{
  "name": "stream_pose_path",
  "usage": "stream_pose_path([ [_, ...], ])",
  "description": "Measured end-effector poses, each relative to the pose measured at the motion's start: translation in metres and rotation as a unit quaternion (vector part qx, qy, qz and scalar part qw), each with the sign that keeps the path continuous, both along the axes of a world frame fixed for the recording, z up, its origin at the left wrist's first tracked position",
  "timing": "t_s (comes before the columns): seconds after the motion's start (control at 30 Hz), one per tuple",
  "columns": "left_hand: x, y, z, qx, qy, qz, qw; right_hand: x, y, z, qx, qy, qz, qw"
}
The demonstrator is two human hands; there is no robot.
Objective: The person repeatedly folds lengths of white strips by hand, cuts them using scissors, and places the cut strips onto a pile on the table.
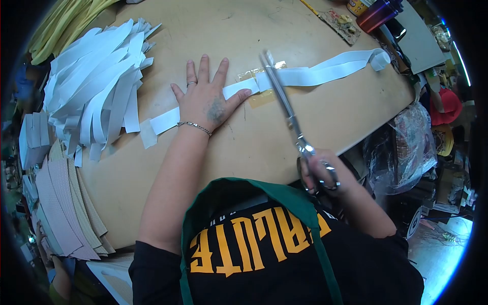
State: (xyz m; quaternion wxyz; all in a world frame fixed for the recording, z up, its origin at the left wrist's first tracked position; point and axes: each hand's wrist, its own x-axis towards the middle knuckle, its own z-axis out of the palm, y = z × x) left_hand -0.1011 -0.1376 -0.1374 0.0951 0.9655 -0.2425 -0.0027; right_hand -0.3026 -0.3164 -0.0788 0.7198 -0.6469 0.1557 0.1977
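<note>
One strip was pinned by a spread left hand, scissors gripped by the right hand at the surface's near edge, seemingly readied for cuts needing alignment.

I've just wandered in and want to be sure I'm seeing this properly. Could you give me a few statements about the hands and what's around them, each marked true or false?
1. The left hand lies over a white strip. True.
2. The left hand makes a fist. False: its fingers are spread.
3. The right hand holds scissors. True.
4. The left wrist is bare. False: it wears a bracelet.
5. A pile of white strips lies to the left of the left hand. True.
6. The shirt has blue lettering. False: the lettering is yellow.
</note>
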Motion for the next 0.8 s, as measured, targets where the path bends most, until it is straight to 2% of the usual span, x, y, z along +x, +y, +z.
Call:
stream_pose_path([
  [0.03, 0.000, 0.000, 0.000, -0.002, 0.000, -0.001, 1.000, 0.000, -0.012, 0.000, 0.018, -0.006, 0.002, 1.000],
  [0.1, 0.001, -0.001, 0.001, 0.006, 0.001, 0.000, 1.000, 0.011, -0.036, 0.001, 0.061, -0.122, 0.046, 0.990],
  [0.23, -0.001, -0.002, 0.004, 0.019, -0.001, 0.003, 1.000, 0.067, -0.057, 0.052, -0.177, -0.181, -0.024, 0.967],
  [0.3, -0.001, -0.003, 0.004, 0.025, 0.002, 0.000, 1.000, 0.113, -0.082, 0.048, -0.417, -0.119, -0.035, 0.900],
  [0.37, 0.000, -0.002, 0.005, 0.031, 0.004, -0.001, 1.000, 0.161, -0.111, 0.019, -0.518, -0.129, -0.059, 0.843],
  [0.43, -0.001, -0.003, 0.007, 0.036, 0.009, 0.000, 0.999, 0.197, -0.126, 0.000, -0.611, -0.127, -0.049, 0.780],
  [0.53, 0.000, -0.004, 0.010, 0.043, 0.020, 0.001, 0.999, 0.225, -0.134, -0.019, -0.648, -0.096, -0.018, 0.756],
  [0.63, 0.001, -0.004, 0.010, 0.050, 0.027, 0.008, 0.998, 0.222, -0.124, -0.028, -0.746, -0.242, -0.069, 0.616],
  [0.7, 0.000, -0.004, 0.009, 0.050, 0.029, 0.008, 0.998, 0.213, -0.099, -0.011, -0.622, -0.333, 0.011, 0.709],
  [0.77, -0.001, -0.004, 0.009, 0.043, 0.032, 0.008, 0.999, 0.189, -0.046, -0.005, -0.482, -0.368, 0.114, 0.787],
  [0.8, -0.001, -0.004, 0.009, 0.039, 0.030, 0.007, 0.999, 0.184, -0.027, -0.005, -0.481, -0.339, 0.178, 0.789],
])
